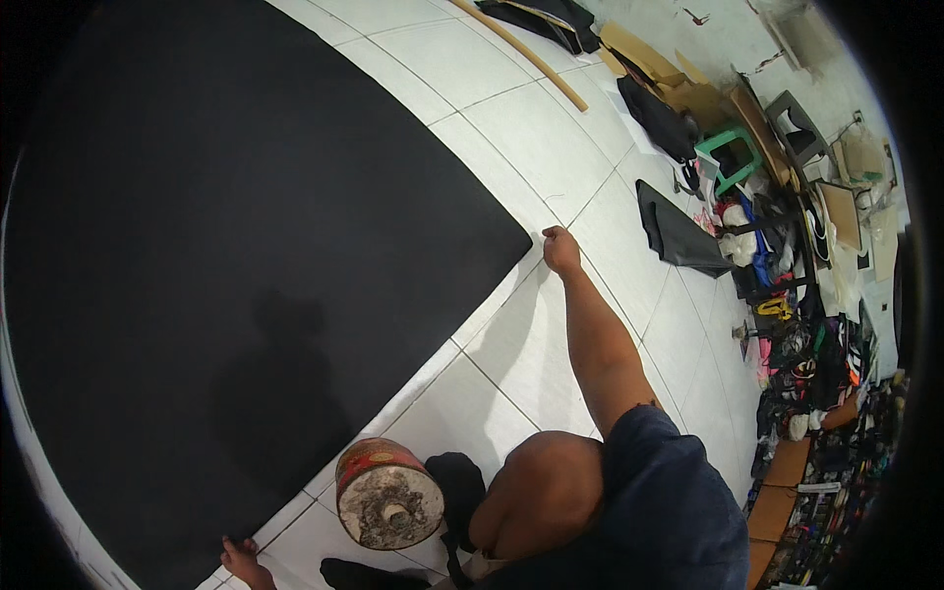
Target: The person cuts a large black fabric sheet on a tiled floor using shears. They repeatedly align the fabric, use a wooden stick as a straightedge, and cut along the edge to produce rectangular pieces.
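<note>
sheet [226,216], black, flat; edge beside hands [562,254]

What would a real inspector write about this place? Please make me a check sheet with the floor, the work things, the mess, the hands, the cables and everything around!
Surface: floor of white tiles, with dark lines between them.
Job's things: large flat black sheet spread over the floor; short red cylindrical can beside its near edge, grimy on top.
Clutter: mixed heap along the right, with a green plastic frame near it; folded black piece of material and long thin brown pole on the floor.
Hands: left hand at the sheet's near edge; right hand by its corner; grip unclear for both.
Cables: nothing seen clearly.
Surroundings: pale, marked wall at upper right.
</note>
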### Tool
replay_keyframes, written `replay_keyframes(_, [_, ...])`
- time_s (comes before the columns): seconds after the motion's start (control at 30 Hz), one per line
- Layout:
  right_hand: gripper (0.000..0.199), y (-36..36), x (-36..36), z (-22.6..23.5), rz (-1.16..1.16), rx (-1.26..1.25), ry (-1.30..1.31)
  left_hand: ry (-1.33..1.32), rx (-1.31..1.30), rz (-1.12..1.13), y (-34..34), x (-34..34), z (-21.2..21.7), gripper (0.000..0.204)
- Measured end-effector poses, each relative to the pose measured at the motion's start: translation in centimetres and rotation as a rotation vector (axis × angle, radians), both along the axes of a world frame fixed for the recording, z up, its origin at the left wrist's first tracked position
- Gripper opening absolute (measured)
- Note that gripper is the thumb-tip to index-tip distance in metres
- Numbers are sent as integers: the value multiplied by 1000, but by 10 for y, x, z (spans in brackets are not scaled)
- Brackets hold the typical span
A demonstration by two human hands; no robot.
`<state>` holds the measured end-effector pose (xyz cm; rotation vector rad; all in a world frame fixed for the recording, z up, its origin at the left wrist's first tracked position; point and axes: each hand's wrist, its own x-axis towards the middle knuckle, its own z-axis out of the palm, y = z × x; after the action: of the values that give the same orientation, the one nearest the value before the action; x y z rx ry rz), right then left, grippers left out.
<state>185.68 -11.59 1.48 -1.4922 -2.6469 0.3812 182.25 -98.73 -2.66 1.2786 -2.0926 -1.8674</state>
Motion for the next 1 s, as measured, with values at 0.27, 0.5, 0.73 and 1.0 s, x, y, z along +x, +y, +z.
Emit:
replay_keyframes(0.27, [54, -20, -20, 9, 95, -171, 84, -5, 12, -66, -25, 7, -14, 23])
replay_keyframes(0.5, [49, -9, -24, -2, 150, -153, 27, -47, 31, -7, -13, 4, 1, 21])
replay_keyframes(0.73, [49, -1, -21, -9, 125, -121, -12, -180, 23, 199, -2, -10, 26, 41])
replay_keyframes(1.0, [45, -4, -37, -24, 567, -53, -50, -287, 55, 293, -73, 1, 17, 50])
